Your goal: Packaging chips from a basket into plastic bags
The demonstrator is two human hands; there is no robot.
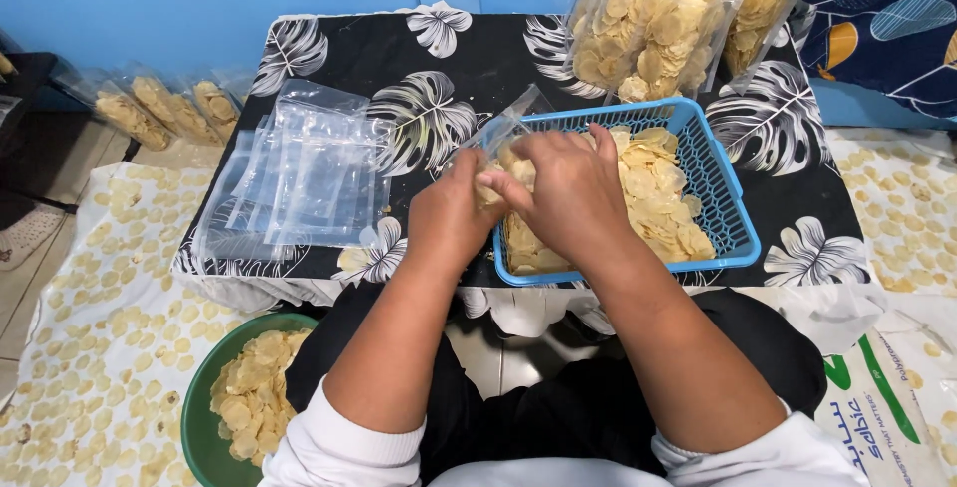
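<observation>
Both hands meet over the blue basket (733, 210) at the bench's front edge: the left hand (449, 216) grips a clear plastic bag (503, 128), and the right hand (568, 188) pinches chips (653, 188) at its mouth.

2 hands (518, 198), 1 blue basket (733, 218), 1 green bowl (194, 417), 2 large filled bags (648, 18), perhaps 3 small filled bags (164, 108).

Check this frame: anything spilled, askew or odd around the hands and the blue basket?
Nothing stands out. Both hands, left hand and right hand, work a clear bag over the blue basket; the chips stay inside.
</observation>
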